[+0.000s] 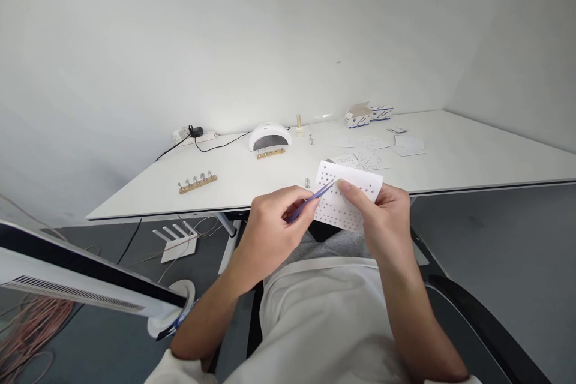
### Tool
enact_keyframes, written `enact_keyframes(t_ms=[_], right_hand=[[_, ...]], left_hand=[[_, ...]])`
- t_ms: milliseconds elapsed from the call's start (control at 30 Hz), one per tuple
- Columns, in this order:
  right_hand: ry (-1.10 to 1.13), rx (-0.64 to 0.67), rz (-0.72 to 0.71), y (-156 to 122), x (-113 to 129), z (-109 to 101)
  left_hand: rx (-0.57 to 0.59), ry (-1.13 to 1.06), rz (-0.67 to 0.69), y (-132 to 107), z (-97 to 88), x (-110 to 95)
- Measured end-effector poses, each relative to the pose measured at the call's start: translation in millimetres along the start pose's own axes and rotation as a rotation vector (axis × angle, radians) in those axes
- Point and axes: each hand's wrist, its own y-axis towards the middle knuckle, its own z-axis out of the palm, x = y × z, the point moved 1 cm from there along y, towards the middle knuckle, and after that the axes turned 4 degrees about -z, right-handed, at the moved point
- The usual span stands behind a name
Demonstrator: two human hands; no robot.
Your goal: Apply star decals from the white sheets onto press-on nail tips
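My left hand point(274, 234) is closed around purple tweezers point(310, 201), whose tips touch or hover just over a white sticker sheet point(335, 210). Rows of small dark star-like shapes cover the sheet. My right hand point(382, 216) grips the sheet by its right side, thumb on the front and fingers behind. The sheet is held up over my lap, close to the table's front edge. Whether a sticker sits between the tweezer tips is too small to tell. Just beyond the sheet, a small clear-and-metal piece point(307, 182) stands on the table.
On the white table point(486, 150) are a nail lamp point(270, 135), a small bottle point(299, 127), wooden strips with metal stands point(198, 184), more patterned sheets point(371, 159) and small boxes point(359, 116). A tower fan point(90, 279) and router point(179, 247) are at lower left.
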Motion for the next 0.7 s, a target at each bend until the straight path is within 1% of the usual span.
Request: enact_keyframes(t_ms=[100, 200, 267, 367, 433, 533, 600, 700], right_hand=[[-0.002, -0.007, 0.020, 0.7, 1.9, -3.5], [-0.024, 0.012, 0.047, 0.4, 5.5, -5.6], [-0.047, 0.031, 0.057, -0.2, 9.4, -6.2], [-0.088, 0.059, 0.058, -1.7, 16.0, -6.8], [-0.112, 0.070, 0.052, -3.1, 19.2, -7.3], [-0.120, 0.075, 0.047, -5.4, 20.6, -8.3], [-0.121, 0.074, 0.047, -6.5, 20.0, -9.0], [-0.128, 0.067, 0.036, -7.0, 19.2, -9.2]], left_hand=[[-0.064, 0.037, 0.099, 2.6, -10.2, -0.3], [-0.136, 0.155, 0.225, 5.1, -18.4, 1.1], [-0.186, 0.251, 0.331, 6.0, -21.1, 2.5], [-0.257, 0.373, 0.533, 6.3, -21.7, 4.0], [-0.284, 0.438, 0.629, 6.4, -21.0, 4.7], [-0.307, 0.538, 0.691, 6.6, -20.3, 6.4], [-0.310, 0.583, 0.701, 6.4, -20.4, 8.5], [-0.301, 0.595, 0.701, 5.8, -20.4, 12.3]])
